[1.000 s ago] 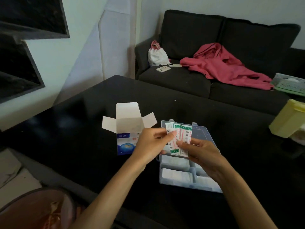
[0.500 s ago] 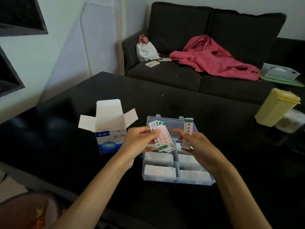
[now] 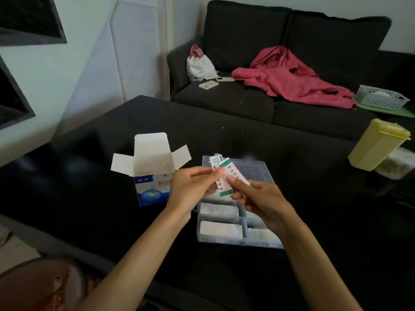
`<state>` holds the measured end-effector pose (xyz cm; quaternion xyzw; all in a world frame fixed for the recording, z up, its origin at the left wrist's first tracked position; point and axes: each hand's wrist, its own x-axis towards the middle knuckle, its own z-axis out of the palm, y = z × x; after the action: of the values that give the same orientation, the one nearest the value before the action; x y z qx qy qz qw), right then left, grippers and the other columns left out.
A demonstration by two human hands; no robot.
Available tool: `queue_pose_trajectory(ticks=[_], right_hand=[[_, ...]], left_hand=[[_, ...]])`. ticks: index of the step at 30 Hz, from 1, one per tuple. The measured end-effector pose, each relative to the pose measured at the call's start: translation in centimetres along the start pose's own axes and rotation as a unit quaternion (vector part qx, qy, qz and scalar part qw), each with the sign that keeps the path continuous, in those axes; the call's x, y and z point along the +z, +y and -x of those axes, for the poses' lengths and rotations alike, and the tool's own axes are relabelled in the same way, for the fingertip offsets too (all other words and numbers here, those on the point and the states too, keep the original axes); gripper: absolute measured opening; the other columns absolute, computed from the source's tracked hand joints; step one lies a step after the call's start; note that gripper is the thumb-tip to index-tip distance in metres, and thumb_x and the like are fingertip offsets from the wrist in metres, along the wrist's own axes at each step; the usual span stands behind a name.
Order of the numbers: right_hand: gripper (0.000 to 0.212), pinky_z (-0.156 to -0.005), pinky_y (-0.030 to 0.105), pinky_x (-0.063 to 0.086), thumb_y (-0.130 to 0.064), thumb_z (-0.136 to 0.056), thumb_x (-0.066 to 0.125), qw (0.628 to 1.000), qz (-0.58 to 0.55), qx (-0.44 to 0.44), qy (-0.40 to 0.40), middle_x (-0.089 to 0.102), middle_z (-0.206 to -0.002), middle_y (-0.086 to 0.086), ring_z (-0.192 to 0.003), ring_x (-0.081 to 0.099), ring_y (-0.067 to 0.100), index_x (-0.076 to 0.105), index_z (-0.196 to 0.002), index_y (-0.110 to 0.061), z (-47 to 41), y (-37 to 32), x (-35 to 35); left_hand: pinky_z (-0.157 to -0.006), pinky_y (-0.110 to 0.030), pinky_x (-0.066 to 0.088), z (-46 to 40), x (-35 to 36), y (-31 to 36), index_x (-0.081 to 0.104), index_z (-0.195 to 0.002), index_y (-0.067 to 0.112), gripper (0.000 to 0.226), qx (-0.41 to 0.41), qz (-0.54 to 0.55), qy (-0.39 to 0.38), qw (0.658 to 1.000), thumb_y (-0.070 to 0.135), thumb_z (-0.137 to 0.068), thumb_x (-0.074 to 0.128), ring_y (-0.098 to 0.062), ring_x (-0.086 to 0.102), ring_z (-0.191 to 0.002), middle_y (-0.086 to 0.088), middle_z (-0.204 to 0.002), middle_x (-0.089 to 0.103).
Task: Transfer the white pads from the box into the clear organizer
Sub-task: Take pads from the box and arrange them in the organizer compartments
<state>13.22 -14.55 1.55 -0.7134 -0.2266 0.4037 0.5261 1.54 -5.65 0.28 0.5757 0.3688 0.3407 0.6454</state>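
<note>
A blue-and-white cardboard box (image 3: 151,176) stands on the black table with its white flaps spread wide. To its right lies the clear organizer (image 3: 221,240), lid laid back, with white pads (image 3: 220,228) in its near compartments. Above the organizer my left hand (image 3: 193,187) pinches a small fan of white wrapped strips (image 3: 222,178) with green ends and red print. My right hand (image 3: 262,200) meets them from the right, thumb and fingers on one strip of the fan. The organizer's far compartments are hidden behind both hands.
A yellow lidded container (image 3: 377,147) stands at the table's right edge beside a clear tub (image 3: 395,167). Behind the table a dark sofa (image 3: 280,63) carries a pink garment (image 3: 289,79), a white bag (image 3: 199,66), a phone (image 3: 208,84) and a white basket (image 3: 381,97).
My right hand, which held one strip apart half a second ago, has come back left and now touches the fan in my left hand. The camera view has shifted.
</note>
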Motion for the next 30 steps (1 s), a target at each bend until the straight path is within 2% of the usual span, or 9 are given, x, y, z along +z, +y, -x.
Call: queue_pose_trajectory(ticks=[7,9,11,15,19,22,24,27,30], right_hand=[[0.024,-0.047,0.014,0.043,-0.034,-0.077,0.071,0.996,0.074,-0.021,-0.036,0.067,-0.058,-0.003,-0.044,0.054,0.003,0.067,-0.080,-0.011,0.2,0.2,0.5],[0.023,-0.046,0.013,0.042,-0.036,-0.077,0.070,0.989,0.130,-0.046,-0.046,0.068,-0.066,-0.004,-0.049,0.055,0.003,0.065,-0.085,-0.015,0.3,-0.2,0.3],[0.028,-0.051,0.013,0.044,-0.039,-0.080,0.066,0.984,0.163,-0.058,-0.035,0.066,-0.083,-0.004,-0.066,0.060,0.003,0.059,-0.099,-0.020,0.3,-0.6,-0.3],[0.036,-0.069,0.026,0.056,-0.032,-0.083,0.063,0.993,0.041,-0.086,-0.064,0.062,-0.107,0.001,-0.098,0.061,0.017,0.052,-0.118,-0.030,0.2,-0.4,-0.9],[0.021,-0.067,0.021,0.056,-0.015,-0.083,0.065,0.983,-0.112,-0.137,-0.054,0.072,-0.095,0.005,-0.089,0.069,0.016,0.064,-0.104,-0.016,0.6,-0.6,-0.4],[0.015,-0.065,0.020,0.056,-0.015,-0.080,0.069,0.978,-0.072,-0.196,0.001,0.073,-0.090,0.003,-0.082,0.070,0.013,0.069,-0.095,-0.015,0.5,-0.5,-0.2],[0.016,-0.065,0.018,0.056,-0.013,-0.079,0.069,0.958,0.012,-0.284,0.046,0.072,-0.088,-0.004,-0.080,0.070,0.008,0.070,-0.093,-0.020,0.4,-0.2,-0.5],[0.024,-0.071,0.014,0.054,-0.011,-0.080,0.067,0.877,0.182,-0.431,0.107,0.068,-0.089,-0.017,-0.082,0.067,0.000,0.067,-0.100,-0.024,-0.1,0.3,-1.7],[0.025,-0.079,0.024,0.056,-0.005,-0.079,0.069,0.803,0.315,-0.495,0.110,0.072,-0.095,-0.001,-0.087,0.068,0.010,0.071,-0.102,-0.015,-0.8,1.2,-2.0]], left_hand=[[-0.061,-0.017,0.056,-0.1,-0.2,0.1,0.071,-0.100,0.016,0.025,0.030,-0.050,0.001,0.998,0.025,-0.077,0.075,-0.009,0.070,-0.079,0.000,-0.095,0.072],[-0.062,-0.017,0.056,-0.2,-0.5,0.3,0.069,-0.106,0.015,0.027,0.037,-0.069,-0.006,0.997,0.022,-0.080,0.073,-0.007,0.069,-0.080,0.000,-0.100,0.071],[-0.064,-0.018,0.057,-0.2,-0.6,0.6,0.068,-0.098,0.021,0.016,0.048,-0.057,-0.011,0.997,0.021,-0.082,0.070,-0.006,0.068,-0.080,0.002,-0.097,0.071],[-0.067,-0.016,0.056,0.2,0.1,1.4,0.063,-0.085,0.030,0.007,0.073,-0.011,-0.023,0.997,0.025,-0.083,0.068,-0.003,0.068,-0.081,0.011,-0.088,0.069],[-0.066,-0.018,0.057,0.3,1.0,1.6,0.066,-0.089,0.028,0.008,0.062,0.055,-0.012,0.996,0.026,-0.082,0.070,-0.007,0.070,-0.084,0.008,-0.093,0.071],[-0.067,-0.018,0.056,0.0,0.9,1.6,0.067,-0.089,0.028,0.010,0.056,0.039,-0.010,0.998,0.027,-0.080,0.071,-0.006,0.070,-0.083,0.007,-0.094,0.072],[-0.065,-0.017,0.055,-0.3,0.4,1.7,0.068,-0.092,0.026,0.013,0.013,0.018,-0.038,0.999,0.030,-0.079,0.071,-0.002,0.070,-0.079,0.006,-0.092,0.073],[-0.072,-0.023,0.058,-0.7,-1.1,2.1,0.065,-0.102,0.020,0.028,-0.112,0.045,-0.131,0.984,0.041,-0.085,0.059,-0.011,0.071,-0.088,-0.003,-0.098,0.073],[-0.076,-0.027,0.057,-1.0,-2.7,2.7,0.062,-0.108,0.013,0.052,-0.204,0.093,-0.195,0.955,0.056,-0.091,0.037,-0.020,0.070,-0.093,-0.010,-0.103,0.072]])
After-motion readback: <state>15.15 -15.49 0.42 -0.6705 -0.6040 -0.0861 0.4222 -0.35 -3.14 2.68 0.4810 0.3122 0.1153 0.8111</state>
